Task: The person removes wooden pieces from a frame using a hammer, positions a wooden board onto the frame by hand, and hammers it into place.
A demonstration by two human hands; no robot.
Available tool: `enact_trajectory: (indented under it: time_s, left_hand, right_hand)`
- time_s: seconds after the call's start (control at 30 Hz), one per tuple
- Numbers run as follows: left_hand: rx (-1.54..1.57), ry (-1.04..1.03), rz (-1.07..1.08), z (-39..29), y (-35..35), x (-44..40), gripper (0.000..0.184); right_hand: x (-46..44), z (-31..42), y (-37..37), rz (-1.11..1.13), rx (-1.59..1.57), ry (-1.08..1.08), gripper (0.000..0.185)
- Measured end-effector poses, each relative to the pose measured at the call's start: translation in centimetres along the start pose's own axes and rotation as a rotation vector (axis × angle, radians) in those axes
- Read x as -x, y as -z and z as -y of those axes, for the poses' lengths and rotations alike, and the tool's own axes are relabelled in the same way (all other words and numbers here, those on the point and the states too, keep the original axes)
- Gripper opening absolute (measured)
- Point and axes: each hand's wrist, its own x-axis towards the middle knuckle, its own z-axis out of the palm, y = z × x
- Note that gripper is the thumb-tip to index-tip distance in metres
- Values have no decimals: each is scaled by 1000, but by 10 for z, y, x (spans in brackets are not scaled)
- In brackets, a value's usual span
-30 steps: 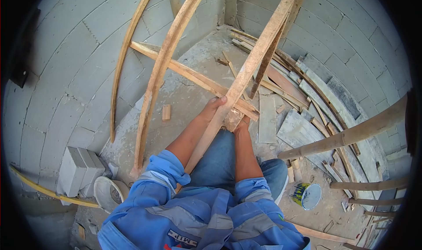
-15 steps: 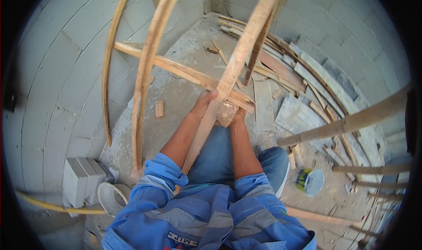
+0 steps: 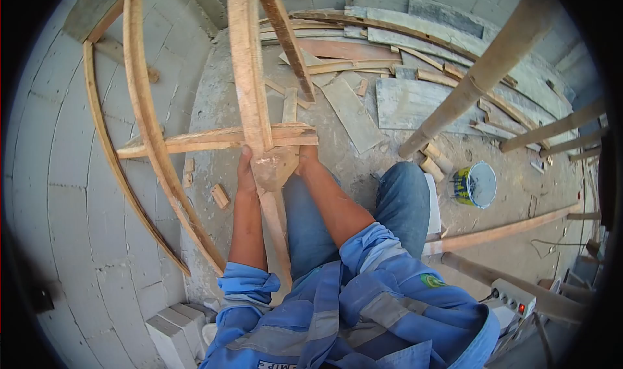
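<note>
A wooden upright (image 3: 245,71) rises in front of me, and a rough wooden crosspiece (image 3: 201,142) passes level behind it. My left hand (image 3: 246,169) grips the upright's left side just below the crosspiece. Its thumb points up, while its other fingers are hidden behind the wood. My right hand (image 3: 307,159) is closed at the right edge of a short wooden block (image 3: 278,164), under the crosspiece's end. Most of its fingers are out of sight behind the wood. The block sits against the upright, between my hands.
Two long battens (image 3: 146,103) stand at left near a block wall (image 3: 71,207). Planks (image 3: 415,103) lie along the far wall. A bamboo pole (image 3: 474,83) slants at right, near a bucket (image 3: 480,184). A power strip (image 3: 514,299) is at lower right; grey blocks (image 3: 170,333) lie lower left.
The view has swung to the right, so the frame and both hands appear further left. The crosspiece, sloping before, now looks nearly level. Both hands keep their places on the wood.
</note>
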Motion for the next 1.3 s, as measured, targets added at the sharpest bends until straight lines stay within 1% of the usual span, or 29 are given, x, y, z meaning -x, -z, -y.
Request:
enact_trajectory:
  time_s: [0.13, 0.23, 0.33, 0.43, 0.53, 0.63, 0.73, 0.83, 0.93, 1.03, 1.17, 1.23, 1.3]
  left_hand:
    - [33, 18, 25, 0, 6, -2, 80]
    - [34, 10, 32, 1, 6, -1, 80]
    - [48, -16, 20, 3, 9, -3, 79]
    - [89, 39, 0, 3, 13, 0, 77]
    - [44, -19, -23, 0, -1, 1, 77]
    - [78, 53, 14, -5, -5, 6, 77]
    - [-63, 7, -144, -7, -15, 10, 79]
    - [-18, 14, -115, 0, 1, 6, 80]
    - [97, 6, -54, 2, 7, 2, 79]
    - [110, 4, -47, -3, 1, -4, 75]
    - [70, 21, -99, -11, -6, -14, 69]
    - [42, 32, -112, -10, -3, -15, 66]
    - [83, 37, -76, -10, -4, -11, 65]
  right_hand:
    - [11, -6, -1, -51, 10, 14, 46]
    - [10, -6, 1, -108, 108, -13, 50]
    - [-8, -9, 13, -105, 94, -32, 48]
    - [-16, -10, 18, -86, 99, -40, 48]
    - [-20, -10, 17, -52, 77, -5, 49]
    - [-29, -12, 25, -20, 50, -31, 49]
    - [-33, -11, 25, 40, 69, -10, 50]
    - [-29, -8, 22, 42, 48, -50, 51]
    - [-18, -1, 10, 18, 81, -40, 53]
    - [-15, 7, -1, -39, 143, -84, 54]
    - [-25, 8, 7, 10, 165, -101, 53]
    - [-21, 7, 7, -5, 175, -99, 52]
    - [-19, 7, 7, -17, 178, -82, 51]
